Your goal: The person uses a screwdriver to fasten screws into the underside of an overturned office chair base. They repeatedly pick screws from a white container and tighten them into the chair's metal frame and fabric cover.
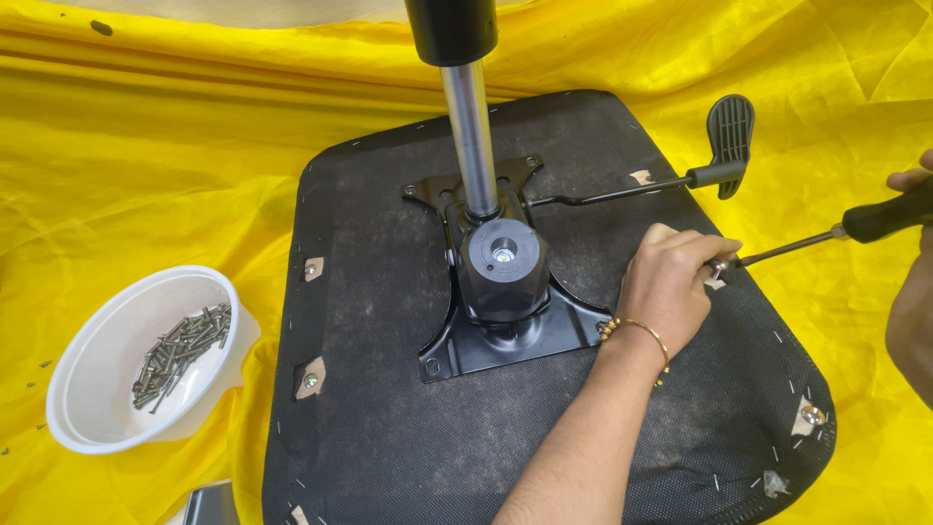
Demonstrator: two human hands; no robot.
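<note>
Sitting at far left on the yellow cloth (pixel 146 165): a white bowl (pixel 92 428), holding a heap of grey screws (pixel 180 352) inside it. Lying in the middle: an upturned chair seat (pixel 389 437), covered in black fabric stapled round the rim, with small cut-outs showing bolt holes. Resting bolted on the seat: a black metal plate (pixel 544 335) carrying a round black housing, with a shiny steel column (pixel 470 136) rising from it toward a black cylinder at the top edge. Sticking out to the right from the plate: a thin rod ending in a black plastic lever (pixel 729 141).

Reaching in from the bottom edge over the seat: the left hand (pixel 666 292), wearing a thin gold bangle at the wrist. Curling loosely, fingers bent, with thumb and forefinger pinching a small silver screw (pixel 721 265) near the right edge of the seat. Touching that screw: the metal tip of a screwdriver (pixel 836 233), slanting up to the right.

Showing only partly at the right border: the right hand (pixel 914 194), closing round the black handle of the screwdriver, fingers mostly cut off by the frame. Lying near the lower right corner of the seat: another silver bolt head set in a cut-out.
</note>
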